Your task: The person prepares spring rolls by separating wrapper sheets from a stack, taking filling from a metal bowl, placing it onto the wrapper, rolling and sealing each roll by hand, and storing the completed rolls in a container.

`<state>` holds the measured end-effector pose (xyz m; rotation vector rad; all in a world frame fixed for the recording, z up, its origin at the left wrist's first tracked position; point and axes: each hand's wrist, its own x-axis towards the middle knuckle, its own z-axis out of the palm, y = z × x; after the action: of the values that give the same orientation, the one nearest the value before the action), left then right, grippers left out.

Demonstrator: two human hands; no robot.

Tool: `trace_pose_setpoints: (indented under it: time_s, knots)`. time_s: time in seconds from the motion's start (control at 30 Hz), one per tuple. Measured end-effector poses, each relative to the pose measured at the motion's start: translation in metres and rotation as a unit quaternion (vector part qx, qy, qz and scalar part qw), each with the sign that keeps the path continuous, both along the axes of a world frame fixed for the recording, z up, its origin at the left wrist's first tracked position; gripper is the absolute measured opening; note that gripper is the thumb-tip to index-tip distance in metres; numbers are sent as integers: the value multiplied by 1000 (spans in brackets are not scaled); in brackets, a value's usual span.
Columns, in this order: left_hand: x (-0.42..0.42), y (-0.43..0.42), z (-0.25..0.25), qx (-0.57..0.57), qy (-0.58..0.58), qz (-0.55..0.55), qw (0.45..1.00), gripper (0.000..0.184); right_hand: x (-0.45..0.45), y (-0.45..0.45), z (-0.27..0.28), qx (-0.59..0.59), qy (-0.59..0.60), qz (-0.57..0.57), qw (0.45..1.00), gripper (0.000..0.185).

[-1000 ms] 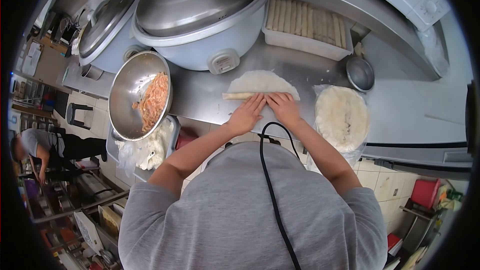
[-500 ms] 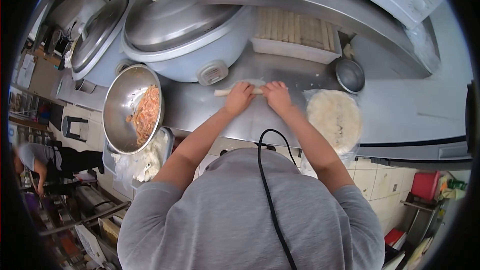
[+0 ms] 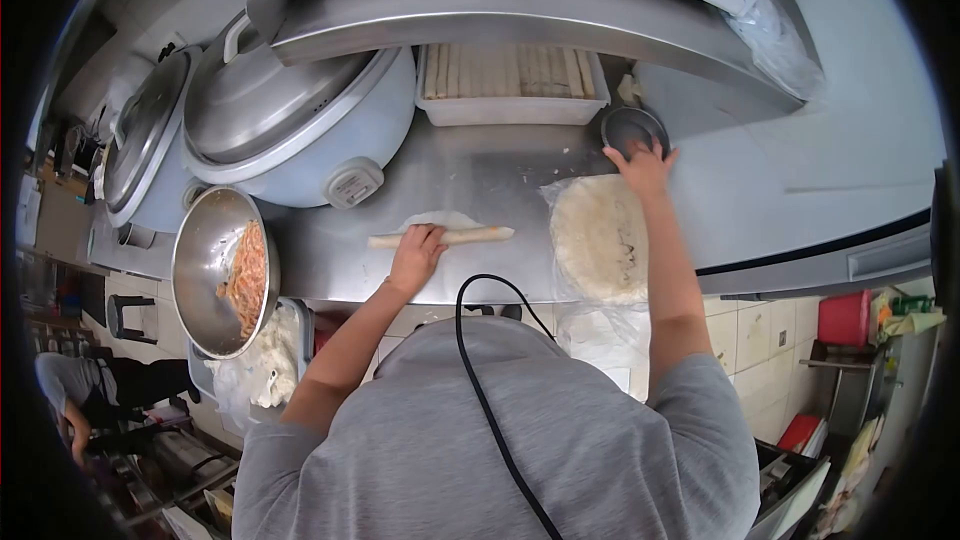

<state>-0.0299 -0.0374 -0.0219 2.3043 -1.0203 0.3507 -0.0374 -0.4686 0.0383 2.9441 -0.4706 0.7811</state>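
Wrapper roll [image 3: 478, 236] on worktop [image 3: 480, 172], unrolled flap [image 3: 452, 219] just behind. Left hand [image 3: 416, 258] atop roll's middle, fingers curled over it; gripping or only pressing, cannot tell. Right hand [image 3: 645, 170] reaches over small metal bowl [image 3: 626, 124], fingers spread. Wrapper stack [image 3: 592, 235] between roll and right forearm. Behind: white tub [image 3: 512, 113] of rolls. Left: steel mixing bowl [image 3: 203, 265], orange filling [image 3: 246, 280] inside.

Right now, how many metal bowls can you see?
2: a large bowl with orange filling, left of your left hand, and a small bowl under your right hand. Others may be hidden.
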Motion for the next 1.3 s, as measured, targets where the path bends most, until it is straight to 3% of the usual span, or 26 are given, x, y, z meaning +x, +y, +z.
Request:
trace_pose_setpoints:
  time_s: [0.03, 0.07, 0.17, 0.2, 0.23, 0.33, 0.4, 0.5, 0.6, 0.7, 0.8, 1.0, 1.17, 1.3]
  knots:
    - [0, 1, 0, 1, 5, -5, 1000, 34, -1, -6, 9, 29, 181, -55, 982, 76]
    - [-1, 2, 0, 2, 11, -8, 1000, 35, -1, -9, 17, 54, 357, -106, 927, 80]
    - [-1, 4, 9, 7, 33, -21, 999, 37, -2, -6, 25, 77, 278, -98, 952, 77]
    - [-2, 6, 13, 10, 36, -10, 999, 37, -4, 0, 25, 79, 172, -75, 979, 67]
    - [-2, 9, 16, 15, 32, -7, 999, 37, -2, 12, 25, 81, 178, -63, 979, 67]
    - [-1, 32, 15, 19, 30, 29, 999, 38, 12, 69, -4, 319, 43, 206, 924, 48]
    - [0, 46, 13, 25, 25, 70, 997, 36, 19, 147, -21, 311, 98, 359, 875, 38]
    - [3, 56, 8, 29, 8, 74, 997, 33, 21, 238, -17, 161, 295, 439, 833, 57]
    - [5, 59, 4, 21, -23, 72, 997, 32, 28, 240, -30, 64, 274, 536, 796, 67]
    - [5, 59, 5, 17, -15, 77, 997, 30, 32, 205, -29, 8, 319, 555, 768, 75]
    - [4, 60, 5, 15, -13, 74, 997, 28, 45, 224, -34, -53, 320, 581, 746, 81]
    - [5, 62, 9, 13, -16, 56, 998, 26, 59, 291, -24, -26, 341, 597, 725, 80]
    - [5, 64, 3, 5, -15, 51, 999, 28, 31, 188, -22, -39, 338, 593, 730, 77]
    - [3, 63, 15, -9, -25, 44, 999, 29, 5, 167, -10, -38, 345, 557, 754, 66]
